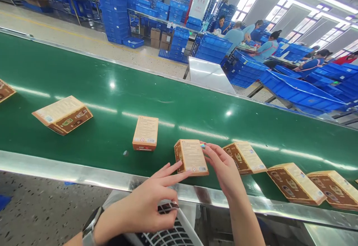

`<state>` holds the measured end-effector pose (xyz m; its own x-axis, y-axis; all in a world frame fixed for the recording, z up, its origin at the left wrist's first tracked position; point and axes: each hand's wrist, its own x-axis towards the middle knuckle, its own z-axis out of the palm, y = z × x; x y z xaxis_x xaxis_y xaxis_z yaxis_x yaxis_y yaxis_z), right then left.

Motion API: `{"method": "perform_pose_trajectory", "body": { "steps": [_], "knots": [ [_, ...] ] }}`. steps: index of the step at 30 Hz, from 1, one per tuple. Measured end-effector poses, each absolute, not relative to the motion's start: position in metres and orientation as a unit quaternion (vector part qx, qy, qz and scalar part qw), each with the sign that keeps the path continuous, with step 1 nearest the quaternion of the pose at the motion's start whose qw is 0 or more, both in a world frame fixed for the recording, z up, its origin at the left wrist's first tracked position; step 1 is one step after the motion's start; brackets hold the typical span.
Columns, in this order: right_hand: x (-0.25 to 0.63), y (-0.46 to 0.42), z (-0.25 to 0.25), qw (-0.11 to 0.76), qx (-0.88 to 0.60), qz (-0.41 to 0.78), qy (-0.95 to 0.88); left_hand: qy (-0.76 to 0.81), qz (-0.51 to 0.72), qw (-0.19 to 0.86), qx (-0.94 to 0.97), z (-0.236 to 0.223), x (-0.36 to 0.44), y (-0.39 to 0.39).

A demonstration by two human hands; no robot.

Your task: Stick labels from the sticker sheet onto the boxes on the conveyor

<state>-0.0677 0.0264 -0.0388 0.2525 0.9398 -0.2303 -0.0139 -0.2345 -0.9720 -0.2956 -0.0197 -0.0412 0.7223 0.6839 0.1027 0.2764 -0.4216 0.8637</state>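
- The carton between the hands lies on the green conveyor belt, just in from its near edge, pale printed face up.
- It looks like thin folded card: probably light, fairly stiff along the corners, easily dented mid-panel, and apt to slide on the smooth belt. The two opposite side walls look the best hold, close to the corners.
- A shiny sticker sits at the carton's far right corner; it is likely flimsy and best taken by its rim.
- The right hand has its fingertips at that sticker, beside the carton; whether they pinch or press it, one cannot tell.
- The left hand rests two outstretched fingers on the carton's left part, its thumb and another finger curled together below; whether these grip anything is unclear.
- Cartons on the belt: eight, counting this one. Three lie to its left and four to its right, the outermost ones cut off by the picture's sides.
- Nearer the person: one watch on the left wrist and one white grid below the belt's near edge.
- Past the far edge: one metal table, plus stacked blue crates and several people, too overlapped to count.
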Motion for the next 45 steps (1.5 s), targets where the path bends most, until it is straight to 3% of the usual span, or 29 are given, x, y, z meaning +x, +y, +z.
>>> {"method": "perform_pose_trajectory", "body": {
  "steps": [4,10,15,26,29,33,38,45],
  "knots": [
    [-0.071,0.022,-0.047,0.521,-0.651,0.425,-0.353,0.282,0.205,0.422,0.837,-0.047,-0.279,-0.016],
    [-0.071,0.015,-0.054,0.543,-0.658,0.386,-0.352,0.261,0.225,0.469,0.813,-0.046,-0.269,-0.015],
    [-0.062,0.016,-0.052,0.514,-0.679,0.359,-0.383,0.245,0.228,0.476,0.813,-0.046,-0.262,-0.012],
    [-0.046,0.03,-0.041,0.434,-0.782,0.15,-0.42,0.196,0.245,0.497,0.809,-0.045,-0.246,-0.005],
    [-0.038,0.032,-0.035,0.418,-0.78,0.1,-0.454,0.271,0.241,0.524,0.771,-0.047,-0.249,-0.011],
    [-0.045,0.009,-0.024,0.416,-0.697,0.008,-0.584,0.408,0.222,0.554,0.691,-0.048,-0.259,-0.017],
    [-0.071,-0.023,-0.017,0.336,-0.459,0.035,-0.821,0.436,0.262,0.577,0.639,-0.048,-0.267,-0.017],
    [-0.085,-0.025,-0.025,0.314,-0.414,0.003,-0.855,0.438,0.276,0.579,0.63,-0.041,-0.266,-0.017]
  ]
}}
